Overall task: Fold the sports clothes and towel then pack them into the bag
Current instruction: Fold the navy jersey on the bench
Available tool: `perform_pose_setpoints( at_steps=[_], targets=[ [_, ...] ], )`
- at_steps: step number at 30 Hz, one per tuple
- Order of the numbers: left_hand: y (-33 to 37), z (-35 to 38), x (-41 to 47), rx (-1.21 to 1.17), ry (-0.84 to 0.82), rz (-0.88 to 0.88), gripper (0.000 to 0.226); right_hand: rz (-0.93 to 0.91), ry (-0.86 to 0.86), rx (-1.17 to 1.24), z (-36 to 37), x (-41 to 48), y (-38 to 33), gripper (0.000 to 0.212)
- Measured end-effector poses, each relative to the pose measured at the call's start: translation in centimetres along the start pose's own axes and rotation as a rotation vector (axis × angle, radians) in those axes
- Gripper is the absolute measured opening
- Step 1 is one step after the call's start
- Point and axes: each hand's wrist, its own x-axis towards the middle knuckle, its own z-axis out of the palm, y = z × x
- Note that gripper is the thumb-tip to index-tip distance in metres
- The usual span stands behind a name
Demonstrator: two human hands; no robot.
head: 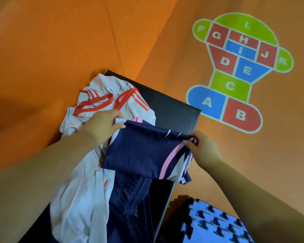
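Note:
A navy sports garment with pink and white stripes (144, 151) hangs stretched between my hands above a black table. My left hand (102, 125) pinches its left top corner. My right hand (203, 146) pinches the right top corner. Under it lies a white jersey with red stripes (102, 100), crumpled, spreading toward me. A second navy garment with tonal stripes (130, 207) lies on the table below the held one. No towel or bag is visible.
The black table (174, 109) stands on an orange floor (60, 41). A coloured hopscotch figure with letters (235, 67) is on the floor to the right. A blue and black foam mat (214, 225) lies at the lower right.

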Motion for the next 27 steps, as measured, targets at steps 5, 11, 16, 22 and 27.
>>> perform_pose_setpoints(
  at_steps=[5,11,16,22,27],
  targets=[
    [-1.0,3.1,3.1,-0.023,0.033,-0.097,0.038,0.098,0.039,-0.003,1.7,3.0,1.3,0.024],
    [-3.7,5.5,-0.9,-0.052,0.181,-0.125,0.050,0.166,0.058,0.149,3.8,0.8,2.5,0.067],
    [-4.0,6.7,-5.1,-0.098,-0.009,-0.354,0.049,0.158,-0.096,0.212,5.7,-2.5,3.4,0.079],
    [-3.7,7.3,-4.0,-0.229,-0.078,-0.463,0.033,0.357,-0.129,0.259,6.4,-1.0,3.8,0.068],
    [-2.5,7.1,-2.9,-0.275,-0.080,-0.455,0.026,0.374,-0.195,0.322,6.5,0.0,4.4,0.048]
  ],
)
